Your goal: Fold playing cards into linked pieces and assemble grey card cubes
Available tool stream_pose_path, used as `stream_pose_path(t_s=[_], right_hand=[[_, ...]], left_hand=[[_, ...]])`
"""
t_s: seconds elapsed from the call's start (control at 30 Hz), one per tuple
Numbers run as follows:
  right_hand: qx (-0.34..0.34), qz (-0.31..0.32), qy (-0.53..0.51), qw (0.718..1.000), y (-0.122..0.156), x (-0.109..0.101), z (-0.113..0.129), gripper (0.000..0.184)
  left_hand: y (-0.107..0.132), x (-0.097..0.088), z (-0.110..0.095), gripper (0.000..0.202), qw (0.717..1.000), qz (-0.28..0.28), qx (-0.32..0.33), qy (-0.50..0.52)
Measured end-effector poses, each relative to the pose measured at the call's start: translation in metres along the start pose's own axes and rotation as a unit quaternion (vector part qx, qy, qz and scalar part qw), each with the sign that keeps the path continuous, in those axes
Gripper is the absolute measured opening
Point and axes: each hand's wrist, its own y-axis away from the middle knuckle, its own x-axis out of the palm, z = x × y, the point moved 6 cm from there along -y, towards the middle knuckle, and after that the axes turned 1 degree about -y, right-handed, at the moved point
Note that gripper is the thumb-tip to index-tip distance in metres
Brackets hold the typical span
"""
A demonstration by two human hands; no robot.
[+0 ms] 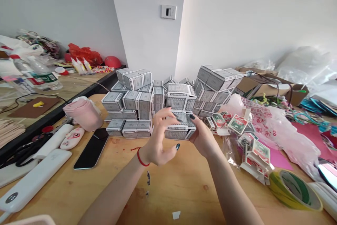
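Note:
Several box-shaped blocks folded from grey-backed playing cards are stacked in front of me. My left hand (163,134) is at the front of the middle stack, its fingers curved and its thumb held apart. Nothing shows between that thumb and the fingers. At the right end of a lower playing-card block (176,133), my right hand (204,136) has a dark-nailed digit on the block's upper corner; some of its fingers are hidden. Another playing-card block (177,100) rests just above. Stacks of similar blocks stand to the left (137,100) and right (214,95).
Opened card boxes (256,156) and a yellow tape roll (295,190) lie at right, near a plastic bag (279,130). A phone (91,149), a pink cloth roll (83,112) and a white power strip (37,179) lie at left. A paper scrap (176,214) is near the front.

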Motion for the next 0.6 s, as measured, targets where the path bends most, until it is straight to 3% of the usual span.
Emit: stream_pose_path(t_s=[0.07,0.13,0.23,0.37,0.6], right_hand=[[-0.03,-0.044,0.032,0.998,0.001,-0.005,0.002,0.056],[-0.046,-0.064,0.065,0.995,0.004,-0.005,0.005,0.064],[-0.058,-0.061,0.121,0.989,0.008,0.0,0.008,0.068],[-0.084,-0.058,0.187,0.977,0.012,0.001,0.011,0.066],[-0.124,-0.068,0.249,0.958,0.012,-0.006,0.013,0.06]], left_hand=[[0.001,-0.004,0.014,0.057,0.986,-0.076,-0.116,0.087],[0.007,-0.006,0.033,0.06,0.947,-0.152,-0.248,0.137],[0.013,0.001,0.051,0.055,0.887,-0.162,-0.377,0.213],[0.01,0.011,0.054,0.037,0.863,-0.106,-0.4,0.289],[0.014,0.016,0.059,0.029,0.854,-0.118,-0.402,0.306]])
